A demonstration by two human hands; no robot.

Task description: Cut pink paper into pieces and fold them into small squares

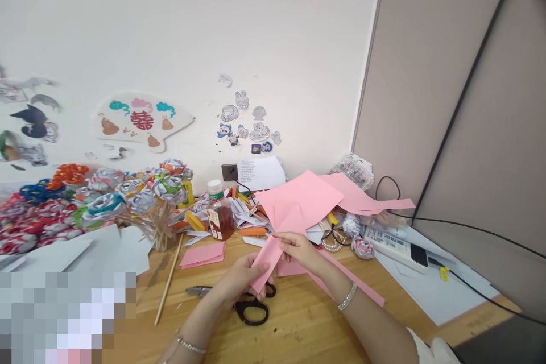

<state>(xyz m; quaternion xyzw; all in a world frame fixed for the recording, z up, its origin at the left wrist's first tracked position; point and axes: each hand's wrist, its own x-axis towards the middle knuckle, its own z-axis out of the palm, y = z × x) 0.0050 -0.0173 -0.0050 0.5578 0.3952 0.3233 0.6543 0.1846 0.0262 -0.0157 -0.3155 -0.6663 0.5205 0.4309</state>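
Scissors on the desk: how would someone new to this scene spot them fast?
Start at the wooden desk, then find the two hands folding pink paper. The scissors lie flat just beneath the left hand, partly hidden. Only they have black loop handles.

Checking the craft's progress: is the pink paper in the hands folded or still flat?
Folded: the pink paper shows a crease, pinched between left hand and right hand.
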